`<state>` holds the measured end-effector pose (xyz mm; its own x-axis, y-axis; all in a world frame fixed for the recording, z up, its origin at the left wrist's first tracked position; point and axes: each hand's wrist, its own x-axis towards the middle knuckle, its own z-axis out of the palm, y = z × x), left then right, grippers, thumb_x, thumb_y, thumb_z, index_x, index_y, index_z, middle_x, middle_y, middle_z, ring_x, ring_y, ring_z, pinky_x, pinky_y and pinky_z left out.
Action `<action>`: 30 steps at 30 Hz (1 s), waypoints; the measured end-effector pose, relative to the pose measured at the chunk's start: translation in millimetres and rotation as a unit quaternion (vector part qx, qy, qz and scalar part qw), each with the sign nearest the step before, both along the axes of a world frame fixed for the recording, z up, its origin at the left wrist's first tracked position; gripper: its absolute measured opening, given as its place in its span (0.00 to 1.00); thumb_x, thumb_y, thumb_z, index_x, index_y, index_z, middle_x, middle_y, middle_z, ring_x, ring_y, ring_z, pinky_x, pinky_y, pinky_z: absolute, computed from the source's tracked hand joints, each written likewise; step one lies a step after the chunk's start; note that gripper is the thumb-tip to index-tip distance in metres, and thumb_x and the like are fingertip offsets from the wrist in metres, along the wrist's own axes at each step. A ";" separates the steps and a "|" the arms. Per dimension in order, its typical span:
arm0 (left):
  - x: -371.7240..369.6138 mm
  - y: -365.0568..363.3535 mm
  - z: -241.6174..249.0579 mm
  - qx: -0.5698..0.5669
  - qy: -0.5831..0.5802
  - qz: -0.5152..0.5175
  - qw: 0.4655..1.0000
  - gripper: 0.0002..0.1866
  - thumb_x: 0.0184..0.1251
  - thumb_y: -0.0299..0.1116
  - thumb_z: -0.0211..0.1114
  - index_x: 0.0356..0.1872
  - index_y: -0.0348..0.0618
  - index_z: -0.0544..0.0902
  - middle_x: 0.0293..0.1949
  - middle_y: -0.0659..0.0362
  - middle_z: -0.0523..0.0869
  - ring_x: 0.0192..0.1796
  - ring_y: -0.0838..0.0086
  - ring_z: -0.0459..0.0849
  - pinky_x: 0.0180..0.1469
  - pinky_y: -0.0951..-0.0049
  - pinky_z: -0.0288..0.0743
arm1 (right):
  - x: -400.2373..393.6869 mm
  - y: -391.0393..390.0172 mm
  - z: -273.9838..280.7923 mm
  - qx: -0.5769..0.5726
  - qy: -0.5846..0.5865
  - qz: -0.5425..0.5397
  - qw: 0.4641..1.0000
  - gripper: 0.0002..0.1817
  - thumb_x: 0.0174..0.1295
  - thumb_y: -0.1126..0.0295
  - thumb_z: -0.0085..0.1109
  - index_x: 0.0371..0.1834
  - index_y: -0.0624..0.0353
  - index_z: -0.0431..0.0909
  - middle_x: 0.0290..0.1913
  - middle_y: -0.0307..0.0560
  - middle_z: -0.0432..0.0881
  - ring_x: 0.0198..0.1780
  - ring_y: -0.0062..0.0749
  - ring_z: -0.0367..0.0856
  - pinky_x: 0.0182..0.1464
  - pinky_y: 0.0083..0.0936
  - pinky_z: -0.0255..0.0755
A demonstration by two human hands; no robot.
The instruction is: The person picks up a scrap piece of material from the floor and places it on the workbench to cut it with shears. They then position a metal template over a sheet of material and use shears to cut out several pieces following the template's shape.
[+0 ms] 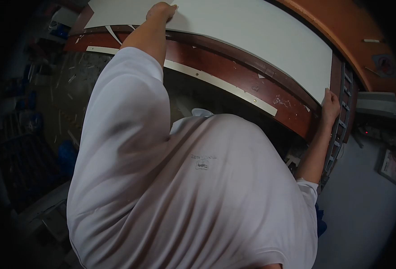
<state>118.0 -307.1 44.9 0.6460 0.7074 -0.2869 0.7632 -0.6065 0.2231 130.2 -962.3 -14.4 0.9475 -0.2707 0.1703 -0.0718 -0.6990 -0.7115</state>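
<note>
A large white sheet lies across the red-brown table in front of me. My left hand is at the upper left, its fingers closed on the sheet near its left end, with the thumb side showing. Over at the sheet's right corner, my right hand grips the edge, thumb on top and the other fingers partly hidden. Another white piece extends to the left beyond my left hand.
A pale metal strip with screws runs along the table's front. Thin white offcuts hang near the left edge. To the right are a ladder-like rail, a grey machine and an orange-brown surface. Scraps litter the floor.
</note>
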 end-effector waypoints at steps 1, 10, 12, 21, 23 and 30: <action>-0.6 0.5 -1.3 -0.003 0.001 0.002 1.000 0.35 0.67 0.69 0.61 0.49 0.45 0.90 0.50 0.53 0.90 0.55 0.56 0.88 0.59 0.58 0.78 | 0.9 -2.6 -2.6 0.001 0.002 0.002 1.000 0.25 0.68 0.51 0.66 0.53 0.65 0.86 0.47 0.53 0.90 0.49 0.34 0.85 0.56 0.30 0.76; -4.4 18.1 -23.4 0.065 -0.061 -0.026 0.996 0.36 0.65 0.69 0.63 0.52 0.44 0.89 0.55 0.51 0.89 0.59 0.53 0.87 0.60 0.53 0.79 | -6.4 6.0 4.8 -0.058 -0.011 0.016 0.998 0.26 0.68 0.48 0.64 0.54 0.61 0.87 0.49 0.58 0.89 0.52 0.45 0.87 0.56 0.37 0.77; -15.5 3.4 -17.7 0.067 -0.098 -0.011 0.993 0.37 0.65 0.66 0.66 0.55 0.39 0.88 0.58 0.45 0.87 0.62 0.50 0.85 0.63 0.52 0.78 | -13.9 9.9 14.7 -0.108 -0.010 0.017 0.994 0.25 0.68 0.48 0.63 0.52 0.60 0.88 0.50 0.61 0.88 0.55 0.53 0.86 0.56 0.41 0.78; -41.6 -19.5 -41.3 0.189 -0.325 -0.048 0.925 0.25 0.73 0.52 0.65 0.46 0.35 0.87 0.47 0.44 0.87 0.53 0.50 0.85 0.57 0.50 0.78 | -18.5 -53.0 51.5 -0.334 -0.044 -0.108 0.935 0.42 0.61 0.35 0.64 0.67 0.60 0.77 0.66 0.62 0.78 0.67 0.56 0.77 0.64 0.53 0.72; -42.4 -24.4 -40.4 0.194 -0.315 -0.037 0.928 0.24 0.73 0.52 0.65 0.48 0.36 0.87 0.49 0.45 0.85 0.54 0.51 0.83 0.58 0.52 0.77 | -11.6 -67.2 40.9 -0.342 -0.012 -0.162 0.926 0.49 0.57 0.31 0.66 0.72 0.59 0.71 0.71 0.60 0.73 0.72 0.54 0.71 0.68 0.55 0.67; -41.3 -13.0 -50.3 0.205 -0.341 -0.038 0.917 0.24 0.73 0.53 0.65 0.46 0.37 0.87 0.49 0.46 0.86 0.53 0.51 0.84 0.57 0.52 0.77 | 1.3 -71.3 28.6 -0.245 0.081 -0.133 0.957 0.53 0.53 0.32 0.71 0.73 0.62 0.69 0.69 0.60 0.73 0.72 0.54 0.71 0.69 0.55 0.65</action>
<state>76.7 -320.1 -5.4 0.6280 0.6114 0.4814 0.4831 -0.7913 0.3748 131.5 -1033.6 14.3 0.8805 -0.4316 0.1963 -0.3755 -0.8875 -0.2670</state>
